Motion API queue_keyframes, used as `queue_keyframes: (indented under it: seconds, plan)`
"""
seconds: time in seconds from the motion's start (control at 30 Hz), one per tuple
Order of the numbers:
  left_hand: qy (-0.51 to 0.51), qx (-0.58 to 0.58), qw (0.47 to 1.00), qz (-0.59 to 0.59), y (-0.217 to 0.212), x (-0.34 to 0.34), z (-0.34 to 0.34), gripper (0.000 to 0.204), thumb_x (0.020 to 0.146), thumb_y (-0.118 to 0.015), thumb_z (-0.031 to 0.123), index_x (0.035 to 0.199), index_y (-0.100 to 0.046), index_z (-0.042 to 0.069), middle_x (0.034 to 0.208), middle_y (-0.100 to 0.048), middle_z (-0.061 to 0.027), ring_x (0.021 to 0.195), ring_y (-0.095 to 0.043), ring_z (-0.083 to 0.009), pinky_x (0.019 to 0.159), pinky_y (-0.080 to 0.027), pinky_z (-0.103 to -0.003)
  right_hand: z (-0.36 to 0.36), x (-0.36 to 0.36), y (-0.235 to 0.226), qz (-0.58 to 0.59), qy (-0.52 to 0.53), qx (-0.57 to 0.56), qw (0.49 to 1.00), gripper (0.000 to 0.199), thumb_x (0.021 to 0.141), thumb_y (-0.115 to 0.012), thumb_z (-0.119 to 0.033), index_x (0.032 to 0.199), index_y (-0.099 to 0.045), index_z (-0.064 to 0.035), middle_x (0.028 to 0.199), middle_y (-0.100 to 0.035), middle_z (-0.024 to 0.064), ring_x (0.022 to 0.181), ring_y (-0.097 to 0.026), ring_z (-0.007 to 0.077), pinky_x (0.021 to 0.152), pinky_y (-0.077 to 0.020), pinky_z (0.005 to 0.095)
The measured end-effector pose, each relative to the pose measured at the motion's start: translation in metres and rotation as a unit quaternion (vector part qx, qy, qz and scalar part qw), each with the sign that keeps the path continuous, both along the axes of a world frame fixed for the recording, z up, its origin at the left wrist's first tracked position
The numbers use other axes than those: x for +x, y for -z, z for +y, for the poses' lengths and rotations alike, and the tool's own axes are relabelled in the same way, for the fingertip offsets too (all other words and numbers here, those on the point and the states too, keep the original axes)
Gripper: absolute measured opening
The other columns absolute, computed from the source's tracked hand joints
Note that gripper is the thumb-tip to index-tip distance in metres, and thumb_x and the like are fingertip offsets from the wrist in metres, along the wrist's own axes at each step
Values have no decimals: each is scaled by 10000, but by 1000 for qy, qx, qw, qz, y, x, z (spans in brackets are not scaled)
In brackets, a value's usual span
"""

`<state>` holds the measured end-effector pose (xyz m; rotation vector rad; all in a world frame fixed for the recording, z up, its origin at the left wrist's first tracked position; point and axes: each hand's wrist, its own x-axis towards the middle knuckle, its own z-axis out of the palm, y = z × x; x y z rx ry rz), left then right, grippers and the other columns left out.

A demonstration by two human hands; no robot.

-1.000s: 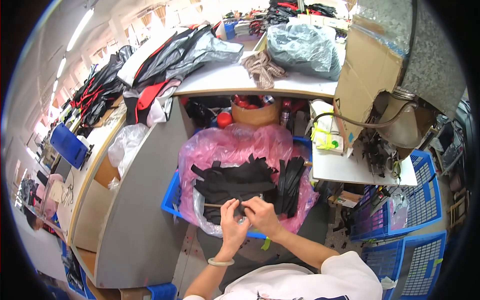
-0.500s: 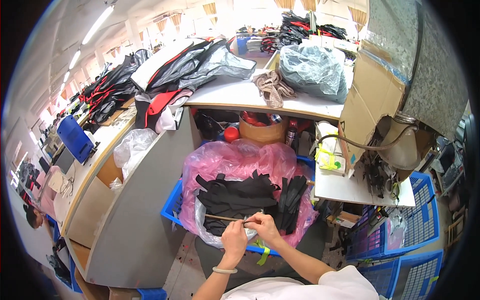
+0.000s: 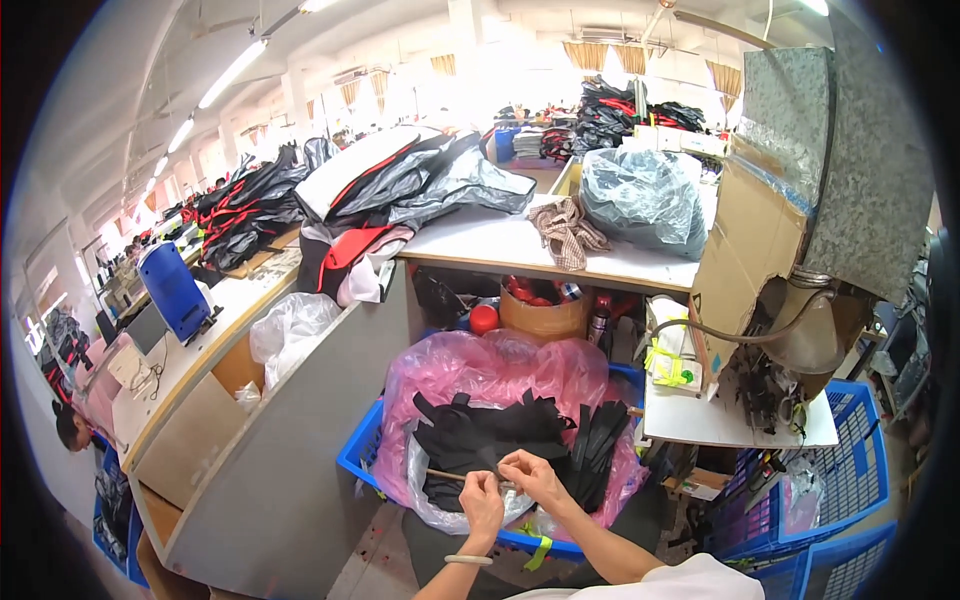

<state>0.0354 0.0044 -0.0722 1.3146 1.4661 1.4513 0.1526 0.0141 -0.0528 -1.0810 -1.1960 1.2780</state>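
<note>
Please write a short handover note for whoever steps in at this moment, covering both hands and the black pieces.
Left hand: fingers pinched on a thin stick and a small black piece, over the crate.
Right hand: fingertips closed on the same small piece, touching the left hand.
Black strips: heaped in the pink plastic bag lining the blue crate, right below the hands.
Done: cannot tell how many pieces are finished.
Left: the heap in the bag looks largely untouched; the piece in hand is not yet set down.

Matt black cloth strips (image 3: 500, 440), glossy crinkled pink plastic liner (image 3: 480, 370) (thin, translucent), hard blue plastic crate (image 3: 362, 452), thin wooden stick (image 3: 450, 476), smooth pale worktop (image 3: 500, 245), rough brown cardboard (image 3: 740, 240).
</note>
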Motion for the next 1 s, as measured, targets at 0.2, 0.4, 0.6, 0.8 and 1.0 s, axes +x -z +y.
queue_keyframes:
  seconds: [0.2, 0.4, 0.6, 0.8, 1.0]
  plan:
    - [-10, 38, 998, -57, 1, 11, 9, 112, 842, -544, 85, 824, -539, -25, 748, -581, -85, 677, -552, -137, 579, -448, -298, -2, 5, 8, -44, 32, 93, 994, 193, 849, -556, -72, 1007, -604, 27, 800, -639, 70, 657, -608, 114, 609, -484, 242]
    - [47, -10, 959, -280, -4, 9, 15, 28, 854, -548, 45, 832, -555, 28, 760, -567, -7, 634, -523, -72, 579, -434, -204, 2, -3, -2, -186, 150, 232, 943, 212, 821, -544, 2, 1026, -598, 22, 781, -630, 120, 663, -621, 126, 595, -481, 238]
    - [252, -134, 818, -499, -3, -10, 17, 56, 846, -578, 99, 871, -603, 55, 838, -628, -32, 752, -567, -126, 690, -420, -254, -3, -8, -10, -203, 162, 272, 927, 255, 819, -524, 47, 1071, -507, 13, 814, -622, 146, 698, -624, 157, 594, -485, 250]
    - [328, -86, 772, -538, -29, -12, 12, 218, 863, -557, 173, 1013, -578, 17, 907, -632, -66, 780, -578, -162, 736, -426, -299, 3, -5, -24, 498, -22, -101, 861, 202, 810, -560, 42, 993, -504, -23, 885, -607, 156, 575, -512, 116, 496, -407, 234]
    - [245, -109, 828, -493, -46, -21, 9, 87, 879, -556, 134, 848, -556, 53, 820, -595, -24, 720, -558, -120, 662, -447, -263, -10, -6, -54, 213, -40, -12, 976, 267, 761, -605, 20, 1026, -577, 20, 866, -600, 64, 596, -522, 95, 520, -413, 215]
